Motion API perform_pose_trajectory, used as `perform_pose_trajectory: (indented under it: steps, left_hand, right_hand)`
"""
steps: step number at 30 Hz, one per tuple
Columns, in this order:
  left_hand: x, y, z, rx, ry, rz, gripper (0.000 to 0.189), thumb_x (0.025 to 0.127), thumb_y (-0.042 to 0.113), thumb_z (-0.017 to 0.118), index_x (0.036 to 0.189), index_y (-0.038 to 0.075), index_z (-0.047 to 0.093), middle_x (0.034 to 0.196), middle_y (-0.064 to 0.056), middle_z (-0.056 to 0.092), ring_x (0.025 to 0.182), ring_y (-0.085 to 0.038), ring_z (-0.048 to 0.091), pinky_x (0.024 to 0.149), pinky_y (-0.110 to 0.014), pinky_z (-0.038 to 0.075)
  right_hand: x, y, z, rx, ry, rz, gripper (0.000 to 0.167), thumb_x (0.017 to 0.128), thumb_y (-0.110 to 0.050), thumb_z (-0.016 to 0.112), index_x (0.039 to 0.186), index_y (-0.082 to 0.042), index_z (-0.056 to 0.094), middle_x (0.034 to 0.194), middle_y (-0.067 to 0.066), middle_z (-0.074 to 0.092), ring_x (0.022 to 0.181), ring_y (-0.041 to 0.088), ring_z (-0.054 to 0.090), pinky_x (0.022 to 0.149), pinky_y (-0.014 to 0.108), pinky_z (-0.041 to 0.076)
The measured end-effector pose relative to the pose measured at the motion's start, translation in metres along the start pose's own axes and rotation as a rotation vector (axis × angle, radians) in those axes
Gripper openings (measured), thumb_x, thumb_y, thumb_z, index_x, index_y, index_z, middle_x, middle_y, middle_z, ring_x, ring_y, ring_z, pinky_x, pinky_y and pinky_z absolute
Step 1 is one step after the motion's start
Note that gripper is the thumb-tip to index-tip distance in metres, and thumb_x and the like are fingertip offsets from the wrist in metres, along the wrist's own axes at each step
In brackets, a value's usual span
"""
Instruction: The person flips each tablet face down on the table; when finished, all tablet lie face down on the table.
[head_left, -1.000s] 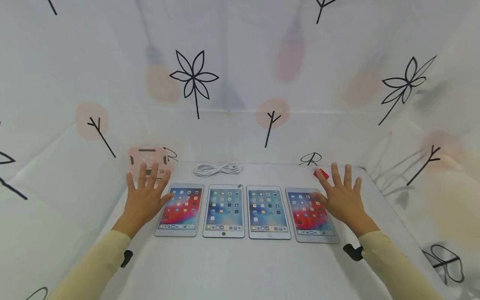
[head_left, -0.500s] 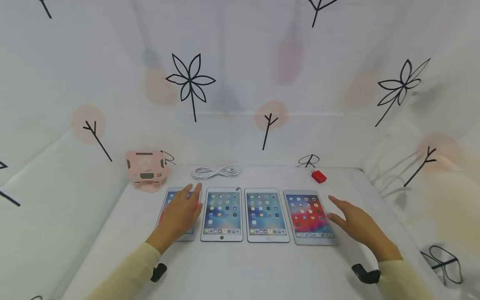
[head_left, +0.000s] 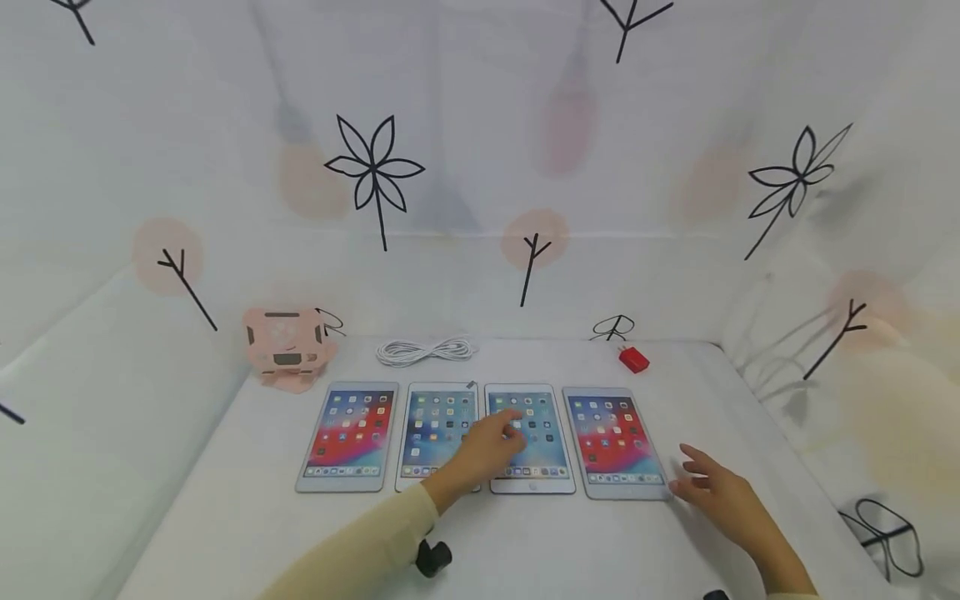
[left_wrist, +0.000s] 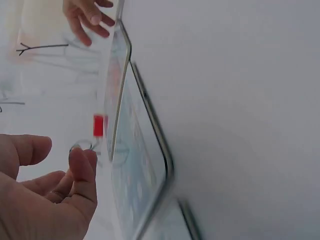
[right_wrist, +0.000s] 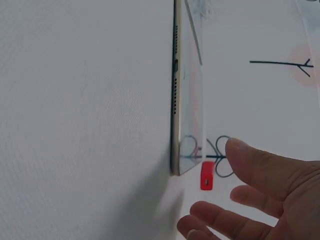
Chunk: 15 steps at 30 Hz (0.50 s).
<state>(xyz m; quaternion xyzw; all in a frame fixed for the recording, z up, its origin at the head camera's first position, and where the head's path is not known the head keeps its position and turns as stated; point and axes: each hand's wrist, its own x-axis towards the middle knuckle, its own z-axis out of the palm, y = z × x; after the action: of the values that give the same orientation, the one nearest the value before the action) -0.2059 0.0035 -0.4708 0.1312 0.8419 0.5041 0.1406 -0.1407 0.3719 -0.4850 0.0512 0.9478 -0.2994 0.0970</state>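
Observation:
Several white-framed tablets lie side by side with their screens lit. My left hand [head_left: 486, 450] hovers over the two middle ones, its fingers loosely bent and holding nothing; in the left wrist view a gap shows between thumb and fingers [left_wrist: 82, 172]. Beneath it are the middle right tablet [head_left: 546, 450] and the middle left tablet [head_left: 431, 417], partly covered by the hand. My right hand [head_left: 723, 496] is beside the lower right corner of the far right tablet [head_left: 615, 433], fingers relaxed with nothing in them. At the left end lies another tablet [head_left: 348, 437] with a red and blue screen.
A red charger plug [head_left: 633, 359] lies behind the far right tablet. Towards the back is a coiled white cable [head_left: 425, 352], and a pink stand [head_left: 287, 342] is at the back left. A patterned white cloth [head_left: 465, 183] hangs behind and at the sides.
My left hand has swept right, from the left-end tablet to over the middle ones. My right hand has drawn back towards me and right, off the far right tablet. Spread fingers have relaxed.

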Motion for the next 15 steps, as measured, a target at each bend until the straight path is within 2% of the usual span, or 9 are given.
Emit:
perform_pose_trajectory:
  steps: [4,8,11,15]
  left_hand:
    - [0.013,0.013,0.035,-0.163,-0.061,-0.081,0.051,0.096,0.019,0.065,0.144,0.006,0.056,0.091,-0.004,0.066,0.080,-0.017,0.064,0.074,-0.032,0.056]
    - [0.019,0.027,0.065,-0.292,-0.063,-0.176,0.048,0.096,0.023,0.067,0.140,0.006,0.059,0.100,-0.006,0.069,0.089,-0.023,0.065,0.088,-0.043,0.056]
    - [0.020,0.038,0.080,-0.347,-0.048,-0.227,0.041,0.096,0.025,0.068,0.131,0.005,0.065,0.109,-0.003,0.067,0.098,-0.025,0.063,0.095,-0.049,0.054]
    - [0.023,0.046,0.091,-0.398,-0.028,-0.266,0.036,0.093,0.020,0.069,0.123,0.001,0.067,0.109,-0.006,0.066,0.104,-0.030,0.062,0.099,-0.053,0.052]
  right_hand:
    - [-0.001,-0.007,0.001,0.074,-0.007,0.007,0.082,0.094,-0.040,0.071,0.152,0.005,0.035,0.136,0.035,0.057,0.121,0.051,0.058,0.090,0.056,0.057]
    - [0.001,-0.013,0.003,0.118,-0.019,0.026,0.085,0.094,-0.040,0.072,0.153,0.006,0.033,0.135,0.035,0.057,0.121,0.051,0.058,0.091,0.056,0.056]
    - [0.001,-0.014,0.006,0.130,-0.041,0.056,0.088,0.094,-0.043,0.071,0.154,0.006,0.031,0.133,0.034,0.060,0.119,0.048,0.061,0.092,0.057,0.056]
    - [0.002,-0.013,0.007,0.173,-0.057,0.086,0.089,0.094,-0.046,0.069,0.155,0.006,0.030,0.131,0.033,0.061,0.111,0.040,0.066,0.089,0.054,0.057]
